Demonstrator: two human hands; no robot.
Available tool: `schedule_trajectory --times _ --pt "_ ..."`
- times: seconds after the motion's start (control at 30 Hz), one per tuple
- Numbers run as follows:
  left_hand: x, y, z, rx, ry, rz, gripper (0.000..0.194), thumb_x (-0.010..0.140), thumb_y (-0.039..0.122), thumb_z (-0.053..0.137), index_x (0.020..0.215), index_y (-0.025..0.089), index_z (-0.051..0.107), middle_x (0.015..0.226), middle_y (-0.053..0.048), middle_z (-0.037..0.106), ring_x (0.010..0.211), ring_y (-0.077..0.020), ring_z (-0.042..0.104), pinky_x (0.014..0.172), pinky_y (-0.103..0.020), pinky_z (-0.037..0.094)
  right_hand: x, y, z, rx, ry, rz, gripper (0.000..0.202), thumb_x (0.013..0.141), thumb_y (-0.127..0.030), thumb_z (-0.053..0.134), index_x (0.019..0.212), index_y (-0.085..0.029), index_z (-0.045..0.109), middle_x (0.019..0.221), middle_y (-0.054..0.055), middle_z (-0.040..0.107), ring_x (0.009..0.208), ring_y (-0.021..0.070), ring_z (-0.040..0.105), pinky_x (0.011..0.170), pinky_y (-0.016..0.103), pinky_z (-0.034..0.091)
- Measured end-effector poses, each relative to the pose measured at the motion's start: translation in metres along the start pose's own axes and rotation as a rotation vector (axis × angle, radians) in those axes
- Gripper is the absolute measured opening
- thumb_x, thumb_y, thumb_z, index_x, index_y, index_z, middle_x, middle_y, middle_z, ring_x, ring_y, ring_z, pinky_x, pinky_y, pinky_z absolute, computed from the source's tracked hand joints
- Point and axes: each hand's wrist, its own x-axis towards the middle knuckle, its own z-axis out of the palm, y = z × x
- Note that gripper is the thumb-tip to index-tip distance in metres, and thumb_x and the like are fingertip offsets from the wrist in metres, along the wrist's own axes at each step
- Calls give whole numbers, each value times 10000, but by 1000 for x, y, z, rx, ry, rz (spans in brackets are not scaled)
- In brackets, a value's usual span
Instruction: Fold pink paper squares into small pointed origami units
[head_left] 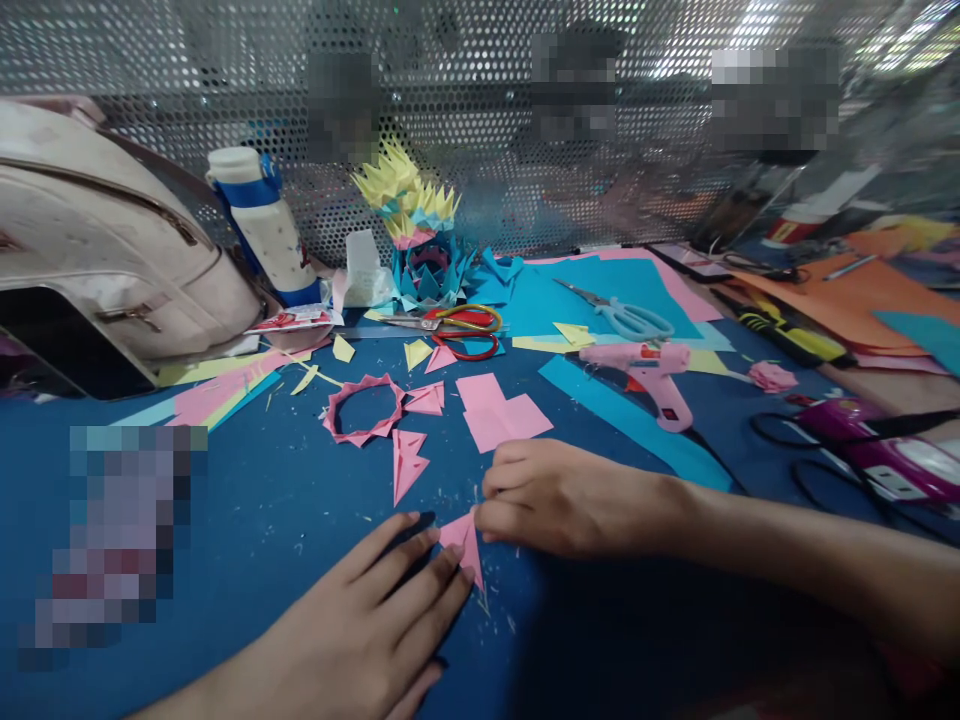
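A small pink paper piece (463, 540), folded to a point, lies on the blue table. My left hand (382, 610) rests over its left side, fingers stretched out and fingertips on the paper. At its upper right corner, my right hand (540, 498) has its fingers curled together, pinching the paper's edge. Just beyond lie a pink folded-paper ring (328, 418), a pointed pink folded strip (407, 466) and another pink folded piece (426, 399). Flat pink paper squares (501, 412) sit above my right hand.
A pink glue gun (645, 372), red-and-yellow scissors (465, 330) and light-blue scissors (630, 316) lie farther back. Behind stand a yellow-and-blue paper model (420, 235), a bottle (266, 225) and a backpack (127, 240). A purple power strip (877, 450) with cables lies right, before a perforated metal screen (465, 90).
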Motion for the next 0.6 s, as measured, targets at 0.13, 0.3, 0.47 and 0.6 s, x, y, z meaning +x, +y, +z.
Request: schedule_trajectory --times 0.13,0.3,0.47,0.6 --pt "2 0 -1 -42 17 -19 457 1070 364 302 1366 161 584 1320 -17 654 1213 -236 543 1241 -455 21 -6 10 19 129 224 -5 341 1067 -270 318 971 -188 635 850 50 673 741 142 554 705 292 389" --pt "6 -1 -11 -67 -18 -1 439 1074 329 320 1354 117 585 1290 -52 669 1184 -218 560 1221 -415 69 -7 14 35 122 433 -89 318 1045 -348 414 924 -194 664 754 24 636 707 149 515 670 297 372" --pt "8 -1 -17 -75 -25 -2 415 1063 322 366 1359 118 573 1315 -59 650 1173 -233 559 1184 -416 147 -2 9 36 4 380 -49 288 1039 -353 462 1001 -196 701 792 23 624 708 155 473 645 293 349" --pt "4 0 -12 -138 -21 -82 376 1030 333 445 1350 186 575 1355 -86 597 1243 -282 507 1136 -493 258 2 9 37 149 302 65 299 1012 -388 522 1136 -160 670 939 57 651 834 162 524 727 276 402"
